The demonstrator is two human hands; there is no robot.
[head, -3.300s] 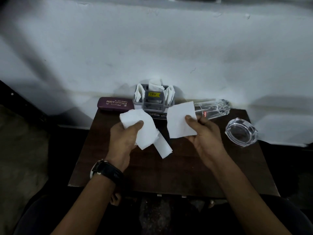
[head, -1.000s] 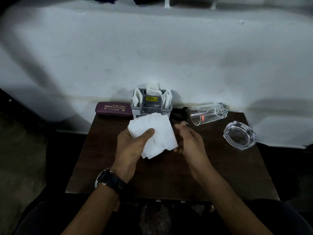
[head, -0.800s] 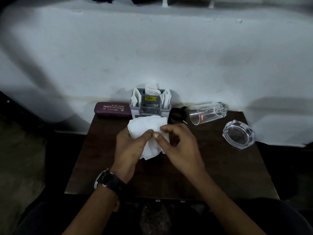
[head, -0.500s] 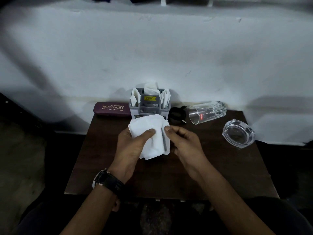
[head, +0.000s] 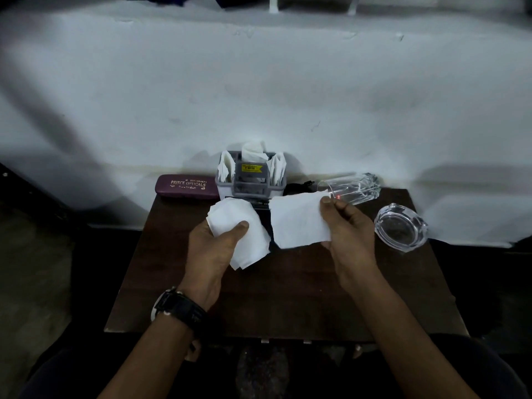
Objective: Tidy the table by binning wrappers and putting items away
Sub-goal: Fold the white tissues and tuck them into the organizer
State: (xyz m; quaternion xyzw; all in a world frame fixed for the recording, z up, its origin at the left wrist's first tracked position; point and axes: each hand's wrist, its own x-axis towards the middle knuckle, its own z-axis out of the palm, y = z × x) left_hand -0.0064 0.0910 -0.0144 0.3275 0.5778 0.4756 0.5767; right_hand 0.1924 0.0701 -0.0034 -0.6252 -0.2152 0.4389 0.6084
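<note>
holding two lots of tissue above the table (head: 288, 298). stack (head: 244, 231) in left hand (head: 213, 249), thumb pressed over it, fingers curled beneath. single sheet (head: 298, 221) pinched at its right edge by right hand (head: 348, 228), thumb on top. paper looks light, limp, easily torn; best taken at an edge or bunched. holder (head: 250, 180), case (head: 185, 187), tipped glass (head: 352, 188), ashtray (head: 401, 227) sit behind.

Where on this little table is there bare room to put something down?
The near half of the table, below both hands, is bare. The far edge is crowded: spectacle case, napkin caddy, tipped glass, ashtray.
</note>
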